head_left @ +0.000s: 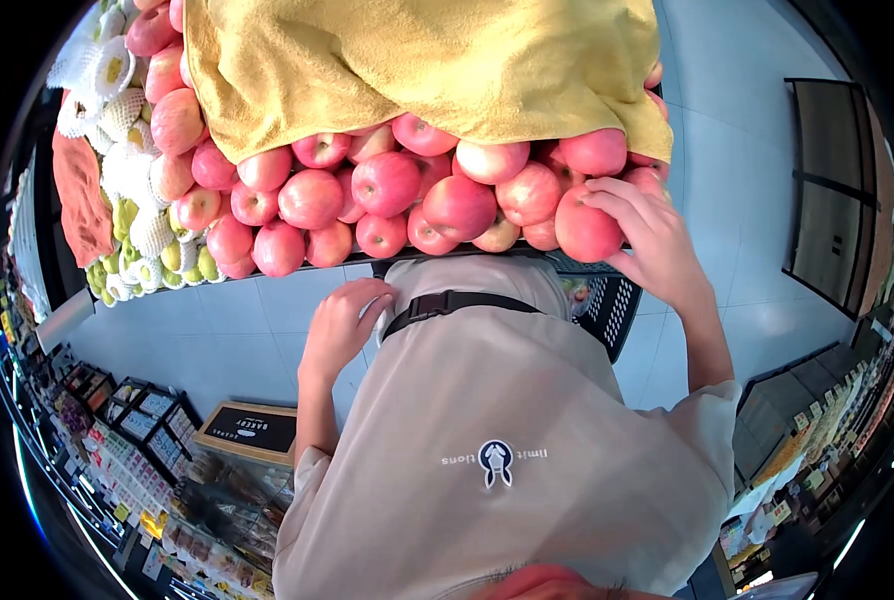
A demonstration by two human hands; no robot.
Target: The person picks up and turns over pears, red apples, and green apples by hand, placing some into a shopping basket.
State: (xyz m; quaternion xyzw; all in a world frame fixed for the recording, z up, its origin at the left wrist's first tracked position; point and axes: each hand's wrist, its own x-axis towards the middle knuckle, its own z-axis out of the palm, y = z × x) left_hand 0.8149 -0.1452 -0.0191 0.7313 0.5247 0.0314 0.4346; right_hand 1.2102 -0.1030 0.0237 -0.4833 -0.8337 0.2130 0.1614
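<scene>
A: Reading the clock from the black plastic belt buckle (433,306), where is the right hand (659,242)?

B: Between two and three, fingers curved round the side of a large, round, smooth red apple (583,228), thumb low against it; whether the pile bears its weight, I cannot tell

A: And the left hand (337,328)?

B: Just short of nine, beside the waist, fingers loosely half-curled; I see nothing in it, though its palm is hidden

A: Which textures surround that apple?

B: Glossy, rounded red-and-yellow apples (311,199) heaped from ten to two, a soft, rumpled yellow cloth (417,70) draped over them at twelve, and fruit in white foam mesh (152,235) at ten

A: Edges and room?

B: The gripped apple sits at the pile's front edge, below the cloth's hem. Smooth, pale blue-grey tiled floor (737,210) gives room towards two. A black, perforated plastic basket (619,310) occupies three. A floor strip separates the left hand from the front row
</scene>
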